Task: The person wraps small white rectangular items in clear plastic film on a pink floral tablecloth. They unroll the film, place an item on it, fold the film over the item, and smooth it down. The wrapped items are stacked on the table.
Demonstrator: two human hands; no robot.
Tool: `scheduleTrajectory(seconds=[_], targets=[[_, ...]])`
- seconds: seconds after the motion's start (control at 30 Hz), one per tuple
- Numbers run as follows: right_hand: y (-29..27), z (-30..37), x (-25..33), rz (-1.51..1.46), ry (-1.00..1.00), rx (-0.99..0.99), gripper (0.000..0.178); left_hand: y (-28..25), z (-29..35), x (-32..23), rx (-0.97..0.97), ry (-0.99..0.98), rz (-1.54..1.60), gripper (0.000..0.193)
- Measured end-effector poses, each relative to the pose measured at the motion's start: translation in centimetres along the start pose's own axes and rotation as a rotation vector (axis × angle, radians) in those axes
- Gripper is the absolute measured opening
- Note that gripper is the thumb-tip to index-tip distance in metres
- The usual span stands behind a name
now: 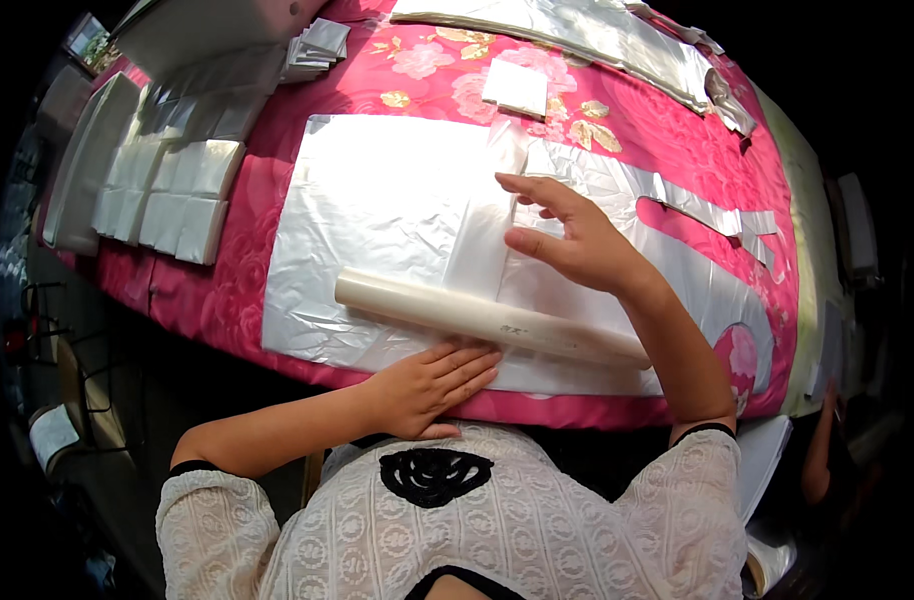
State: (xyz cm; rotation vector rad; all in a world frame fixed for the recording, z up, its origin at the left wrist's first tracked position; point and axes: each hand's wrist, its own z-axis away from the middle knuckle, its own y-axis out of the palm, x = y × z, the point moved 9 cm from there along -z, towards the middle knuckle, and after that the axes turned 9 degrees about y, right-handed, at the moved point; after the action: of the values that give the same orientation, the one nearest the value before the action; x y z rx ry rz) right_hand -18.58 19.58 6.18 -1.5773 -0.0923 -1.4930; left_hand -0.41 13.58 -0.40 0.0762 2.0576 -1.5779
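Note:
A large silvery-white plastic bag [377,200] lies flat before me, its cut-out handle end [737,285] to the right. Across its near part rests a long off-white tube [477,315], slightly slanted. From near the tube, a folded translucent plastic strip [480,235] runs away from me over the bag. My left hand [437,385] lies flat at the table's near edge, fingers stretched out just below the tube. Over the right side of the strip hovers my right hand [562,230], thumb and fingers spread; whether a fingertip touches the plastic I cannot tell.
A pink flowered cloth [227,290] covers the table. Several stacks of small white packets [187,200] stand at the left, a small white stack [517,88] beyond the strip. More silvery bags [597,45] lie along the far side. Another person's arm [819,450] shows at the right.

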Motion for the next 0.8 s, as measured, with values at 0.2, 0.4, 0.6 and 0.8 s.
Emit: scheduleTrajectory(seconds=[0.2,0.4,0.6,0.8], targets=[[6.8,7.8,0.5,0.502,-0.179,-0.186,0.055,1.5,-0.5,-0.7,0.087,-0.086,-0.049,0.077],[-6.7,6.7,-8.1,0.697,0.147,-0.707,0.056,0.6,-0.6,-0.9,0.062,-0.017,0.008,0.078],[-3.4,7.0,-4.8,0.44,-0.001,-0.504,0.059,-0.6,-0.5,1.4,0.071,-0.095,-0.015,0.079],[7.5,6.1,1.3,0.538,-0.345,-0.211,0.054,1.0,-1.5,-0.7,0.021,-0.154,-0.248,0.062]])
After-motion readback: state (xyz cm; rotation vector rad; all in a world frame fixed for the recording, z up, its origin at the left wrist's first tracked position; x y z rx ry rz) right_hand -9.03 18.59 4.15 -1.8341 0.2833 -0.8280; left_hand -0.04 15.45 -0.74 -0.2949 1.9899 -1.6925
